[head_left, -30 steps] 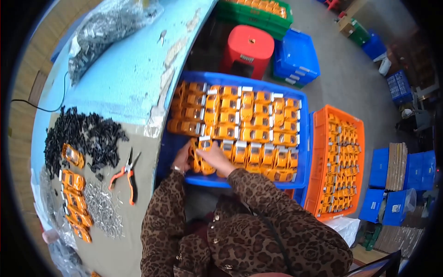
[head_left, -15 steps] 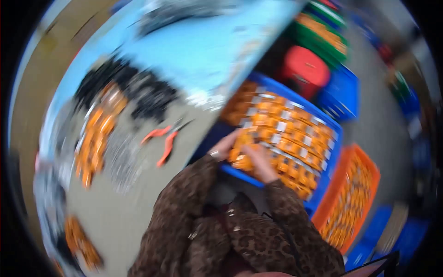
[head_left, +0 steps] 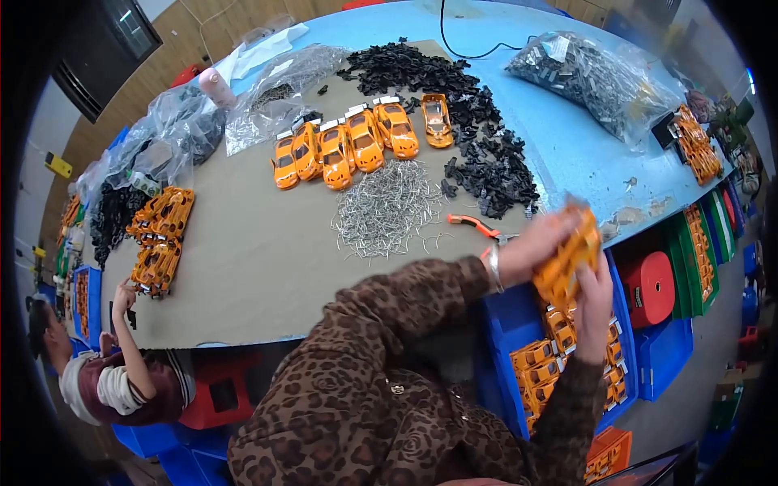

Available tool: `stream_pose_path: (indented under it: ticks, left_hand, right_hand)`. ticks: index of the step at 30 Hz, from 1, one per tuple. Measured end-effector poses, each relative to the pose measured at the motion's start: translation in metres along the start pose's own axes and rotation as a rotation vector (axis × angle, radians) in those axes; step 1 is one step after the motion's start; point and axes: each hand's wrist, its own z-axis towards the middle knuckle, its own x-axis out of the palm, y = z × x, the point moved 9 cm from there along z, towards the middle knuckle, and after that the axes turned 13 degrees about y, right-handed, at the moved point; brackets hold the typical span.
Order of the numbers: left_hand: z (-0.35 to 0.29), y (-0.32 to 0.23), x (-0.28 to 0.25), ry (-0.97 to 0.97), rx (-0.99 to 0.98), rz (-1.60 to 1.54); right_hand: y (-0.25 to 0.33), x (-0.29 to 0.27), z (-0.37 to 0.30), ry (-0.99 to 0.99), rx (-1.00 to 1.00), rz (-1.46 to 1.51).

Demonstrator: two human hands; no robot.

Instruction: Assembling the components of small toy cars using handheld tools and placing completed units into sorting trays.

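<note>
Both my hands grip a small bunch of orange toy cars (head_left: 570, 261) above a blue crate (head_left: 501, 330) at the right. My left hand (head_left: 528, 249) is closed on their left side, partly blurred. From below, my right hand (head_left: 596, 306) holds them at the right. More orange toy cars (head_left: 536, 366) with white parts lie in rows inside the crate. On the table stands a row of orange toy cars (head_left: 334, 154), with a single one (head_left: 437, 121) beside it. Nearer lie a pile of bent metal wire pieces (head_left: 381, 212) and orange-handled pliers (head_left: 472, 224), partly hidden by my left hand.
Black plastic parts (head_left: 496, 174) are heaped behind the pliers. A clear bag of small parts (head_left: 596, 85) lies at the far right. At the left a co-worker (head_left: 130, 377) sits by stacked orange cars (head_left: 160, 243). A red stool (head_left: 651, 287) stands right of the crate.
My view has swung toward the table. My hands, which were down at the cars in the blue crate, are now raised above it with several orange cars between them.
</note>
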Motion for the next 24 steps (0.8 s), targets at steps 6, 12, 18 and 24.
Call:
stream_pose_path:
  ticks: [6,12,18,24]
  left_hand:
    - [-0.016,-0.135,-0.137,-0.268,0.162,0.315]
    - [-0.060,-0.215,-0.233,-0.536,-0.005,0.404]
    - [-0.102,-0.249,-0.302,-0.717,-0.053,0.634]
    - [-0.116,-0.260,-0.296,-0.898,-0.460,1.265]
  right_hand:
    - [-0.034,0.111,0.181,0.387,0.019,0.236]
    - [-0.076,0.200,0.284,0.477,0.127,0.447]
    - [-0.102,0.204,0.322,0.358,0.102,0.057]
    - [-0.091,0.198,0.332,0.210,0.088,-0.953]
